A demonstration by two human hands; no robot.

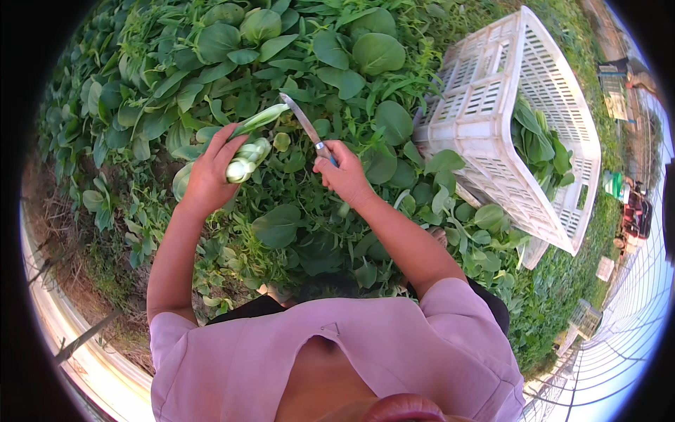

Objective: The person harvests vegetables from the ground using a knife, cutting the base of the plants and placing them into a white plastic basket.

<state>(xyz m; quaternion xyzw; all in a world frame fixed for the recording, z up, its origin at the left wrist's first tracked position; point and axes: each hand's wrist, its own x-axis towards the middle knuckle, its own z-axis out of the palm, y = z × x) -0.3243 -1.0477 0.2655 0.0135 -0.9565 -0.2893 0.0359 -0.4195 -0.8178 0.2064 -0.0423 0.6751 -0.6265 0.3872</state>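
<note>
My left hand [213, 169] is closed around several stalks of leafy greens [248, 160], their pale cut bases facing right and their leaves to the left. One more stalk [266, 116] sticks out above the fingers, pointing up and right. My right hand [345, 171] grips the handle of a knife [303, 120] with a curved metal blade. The blade points up and left, its upper part at the pale end of that single stalk; whether they touch I cannot tell. Growing leafy greens [378, 54] surround both hands.
At the right a white slatted plastic crate [477, 113] stands tilted, with cut greens [540, 142] inside. Weeds and dry soil [68, 237] lie at the left, beside a pale edge. Farther right are a red vehicle [636, 216], more crates [585, 319] and a curved greenhouse frame.
</note>
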